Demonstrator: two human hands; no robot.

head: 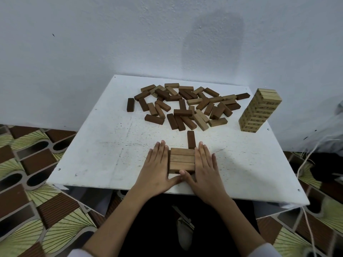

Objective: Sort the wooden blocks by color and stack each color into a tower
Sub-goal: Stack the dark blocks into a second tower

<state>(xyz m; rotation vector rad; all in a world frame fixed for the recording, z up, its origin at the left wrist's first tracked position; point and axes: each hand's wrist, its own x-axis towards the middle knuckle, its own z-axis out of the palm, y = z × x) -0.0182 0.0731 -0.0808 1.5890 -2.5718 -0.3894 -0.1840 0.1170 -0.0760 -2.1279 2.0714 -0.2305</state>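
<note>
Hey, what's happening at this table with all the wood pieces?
A person is sorting wooden blocks by color into towers. Both hands, left hand and right hand, lie flat against the sides of a short mid-brown stack, squaring it up. A tall pale tower stands at the right. A mixed pile still waits, one dark block lying just behind the stack.

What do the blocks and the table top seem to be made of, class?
Blocks between the hands: wood, matt, going by visible grain lines. Pale tower: lighter wood, likely unstained. Table top: white painted board, probably; scuffed and speckled.
</note>
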